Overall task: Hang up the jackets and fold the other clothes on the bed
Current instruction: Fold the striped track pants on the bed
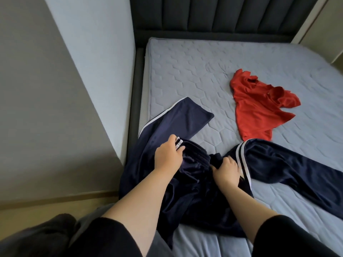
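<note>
Your left hand point(168, 155) has its fingers curled over the striped end of the waistband of the navy track trousers point(194, 197), gripping it. Your right hand point(225, 171), near it on the right, is clenched on a bunch of the same cloth beside the white side stripes. The rest of the cloth is rumpled between your forearms. Ahead of the left hand one leg lies flat on the mattress point(185, 71); the other leg stretches away to the right of the right hand. Beyond the right hand, apart from it, lies a crumpled red shirt point(259, 108), its near edge touching that leg. The dark padded headboard point(222, 15) stands far behind.
</note>
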Tool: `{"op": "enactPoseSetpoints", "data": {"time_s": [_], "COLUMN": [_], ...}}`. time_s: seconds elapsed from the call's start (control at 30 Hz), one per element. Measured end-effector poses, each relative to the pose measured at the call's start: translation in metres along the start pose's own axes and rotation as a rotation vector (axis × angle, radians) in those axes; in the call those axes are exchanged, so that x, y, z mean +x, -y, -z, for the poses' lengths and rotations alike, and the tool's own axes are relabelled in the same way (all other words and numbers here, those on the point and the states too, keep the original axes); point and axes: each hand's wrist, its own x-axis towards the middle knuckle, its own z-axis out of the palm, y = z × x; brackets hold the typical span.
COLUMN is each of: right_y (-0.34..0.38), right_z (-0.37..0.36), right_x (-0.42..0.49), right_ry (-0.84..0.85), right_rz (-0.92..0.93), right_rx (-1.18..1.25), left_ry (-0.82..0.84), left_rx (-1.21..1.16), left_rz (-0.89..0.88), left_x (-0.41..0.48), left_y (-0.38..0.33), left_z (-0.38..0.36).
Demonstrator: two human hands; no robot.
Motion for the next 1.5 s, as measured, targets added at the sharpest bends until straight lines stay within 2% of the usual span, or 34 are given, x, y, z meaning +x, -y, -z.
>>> {"op": "enactPoseSetpoints", "data": {"time_s": [0.17,0.37,0.43,0.8,1.07,1.2,1.37,1.5], "right_y": [0.062,0.154,0.185,0.367,0.541,0.603,0.649,0.664], "right_z": [0.060,0.143,0.173,0.312,0.392,0.410,0.422,0.412], "right_x": [-0.022,-0.071,-0.091,-0.217,-0.323,-0.379,-0.426,-0.412], "right_ry": [0.025,0.018,0.023,0.140,0.404,0.534,0.649,0.529], "right_rz": [-0.005,0.254,0.348,0.808,1.087,1.200,1.296,1.250], "right_rx": [0.436,0.872,0.950,1.276,1.404,1.431,1.432,1.376], "left_ry": [-0.067,-0.224,-0.300,-0.670,-1.142,-1.293,-1.361,-1.391], "left_rx": [-0.078,-0.324,-0.389,-0.351,-0.386,-0.372,-0.250,-0.075], "left_rz": [-0.004,0.063,0.052,-0.067,-0.105,-0.087,-0.068,0.012], "left_x": [-0.011,-0.017,-0.022,-0.075,-0.120,-0.150,-0.186,-0.222], "left_y": [-0.030,-0.079,-0.093,-0.145,-0.148,-0.137,-0.123,-0.099], "left_z": [0.038,0.133,0.177,0.444,0.633,0.699,0.756,0.776]}}
